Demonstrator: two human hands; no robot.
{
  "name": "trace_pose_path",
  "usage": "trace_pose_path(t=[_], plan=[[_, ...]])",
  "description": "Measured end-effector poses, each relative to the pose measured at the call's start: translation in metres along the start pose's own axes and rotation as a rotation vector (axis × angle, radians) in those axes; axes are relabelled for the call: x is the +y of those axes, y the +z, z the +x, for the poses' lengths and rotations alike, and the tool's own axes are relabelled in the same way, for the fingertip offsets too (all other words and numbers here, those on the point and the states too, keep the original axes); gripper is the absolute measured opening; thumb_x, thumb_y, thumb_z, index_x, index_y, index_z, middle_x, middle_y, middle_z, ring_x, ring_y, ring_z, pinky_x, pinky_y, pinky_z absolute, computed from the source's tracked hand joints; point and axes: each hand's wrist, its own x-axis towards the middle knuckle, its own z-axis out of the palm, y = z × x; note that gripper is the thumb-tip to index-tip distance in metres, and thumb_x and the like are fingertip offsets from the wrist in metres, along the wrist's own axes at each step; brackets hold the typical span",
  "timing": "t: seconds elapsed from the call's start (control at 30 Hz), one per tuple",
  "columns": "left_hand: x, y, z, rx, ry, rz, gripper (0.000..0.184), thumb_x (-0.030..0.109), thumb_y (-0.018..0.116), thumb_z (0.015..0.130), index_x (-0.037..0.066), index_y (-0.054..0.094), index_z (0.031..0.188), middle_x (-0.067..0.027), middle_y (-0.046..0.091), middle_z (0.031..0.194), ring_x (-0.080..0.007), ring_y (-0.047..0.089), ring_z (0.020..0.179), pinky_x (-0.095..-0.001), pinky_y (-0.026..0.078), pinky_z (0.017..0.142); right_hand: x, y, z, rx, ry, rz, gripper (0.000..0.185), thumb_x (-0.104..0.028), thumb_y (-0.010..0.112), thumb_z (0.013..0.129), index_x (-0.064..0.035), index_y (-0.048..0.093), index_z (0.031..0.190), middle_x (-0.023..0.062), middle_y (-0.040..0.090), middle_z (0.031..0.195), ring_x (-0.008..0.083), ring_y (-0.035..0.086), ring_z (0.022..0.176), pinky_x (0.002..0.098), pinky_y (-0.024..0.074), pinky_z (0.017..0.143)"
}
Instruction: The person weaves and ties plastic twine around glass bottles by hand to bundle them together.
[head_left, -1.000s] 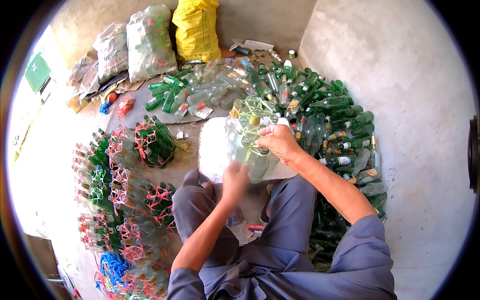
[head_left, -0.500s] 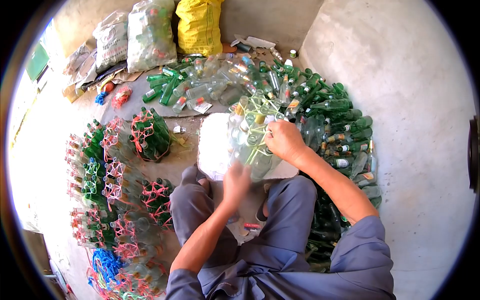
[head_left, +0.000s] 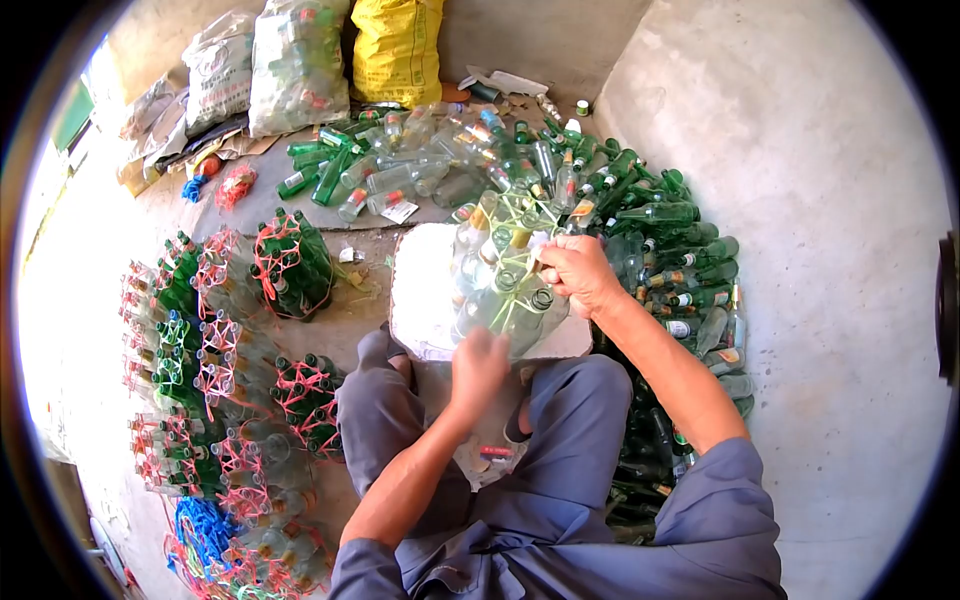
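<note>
Clear glass bottles (head_left: 472,270) stand in a group on a white slab (head_left: 420,300) between and beyond my knees. Pale green twine (head_left: 517,212) laces around their necks. My right hand (head_left: 578,272) pinches the twine at the right side of the group. Close to the near side of the bottles, my left hand (head_left: 480,372) is smeared by motion, so its fingers and anything in them cannot be made out.
Bundles of bottles tied with pink twine (head_left: 230,365) stand at the left, near blue twine (head_left: 205,530). Loose green bottles (head_left: 660,212) lie piled at the right and back. Filled sacks (head_left: 398,55) lean on the back wall.
The view has shifted slightly, moving the bundles at the left further left in the frame. My right hand stays at the twine, a little further right. My left hand remains blurred near the bottles.
</note>
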Motion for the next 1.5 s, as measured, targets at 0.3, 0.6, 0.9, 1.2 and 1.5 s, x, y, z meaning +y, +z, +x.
trace_pose_path(t=[0.3, 0.6, 0.9, 1.2, 1.5], plan=[[-0.004, 0.0, 0.004, -0.002, -0.06, -0.114, 0.031, 0.023, 0.061, 0.094, 0.003, 0.051, 0.072, -0.0072, 0.056, 0.057, -0.0135, 0.049, 0.049, -0.0307, 0.04, 0.05, -0.007, -0.012, -0.002, 0.002, -0.088, -0.345, 0.007, -0.008, 0.063, 0.088, -0.0025, 0.062, 0.083, 0.001, 0.058, 0.072, 0.0019, 0.042, 0.05, 0.019, 0.031, 0.04], [0.004, 0.0, 0.0, -0.002, -0.073, -0.154, 0.03, 0.02, 0.062, 0.093, 0.002, 0.051, 0.072, -0.0066, 0.055, 0.057, -0.0129, 0.051, 0.05, -0.031, 0.041, 0.05, -0.012, -0.012, 0.009, -0.049, -0.112, -0.366, 0.012, -0.011, 0.066, 0.079, -0.0005, 0.068, 0.073, 0.0015, 0.061, 0.064, 0.0085, 0.051, 0.051, 0.0248, 0.0383, 0.047], [0.007, 0.008, 0.011, -0.011, -0.037, -0.191, 0.032, 0.018, 0.063, 0.092, 0.001, 0.049, 0.07, -0.0072, 0.053, 0.057, -0.0152, 0.053, 0.051, -0.0342, 0.044, 0.052, -0.016, -0.017, 0.039, 0.083, -0.44, -0.947, 0.019, -0.018, 0.066, 0.073, 0.0003, 0.071, 0.07, 0.0194, 0.066, 0.066, 0.0283, 0.065, 0.059, 0.0397, 0.0489, 0.058], [-0.002, 0.012, 0.016, 0.003, -0.098, -0.283, 0.031, 0.018, 0.065, 0.091, 0.002, 0.05, 0.069, -0.0034, 0.051, 0.059, -0.0144, 0.048, 0.049, -0.0337, 0.041, 0.051, -0.008, -0.035, 0.054, 0.068, -0.387, -1.2, 0.026, -0.022, 0.062, 0.074, 0.0027, 0.072, 0.075, 0.0258, 0.065, 0.074, 0.0422, 0.066, 0.072, 0.0481, 0.0524, 0.071], [0.018, -0.017, -0.01, 0.081, -0.382, -0.709, 0.019, 0.007, 0.064, 0.09, 0.011, 0.045, 0.087, 0.0049, 0.037, 0.058, -0.0057, 0.029, 0.041, -0.0244, 0.018, 0.037, -0.012, -0.038, 0.032, 0.138, -0.31, -1.144, 0.029, -0.026, 0.072, 0.073, 0.0026, 0.071, 0.074, 0.0203, 0.068, 0.072, 0.0341, 0.068, 0.069, 0.0415, 0.0524, 0.067]])
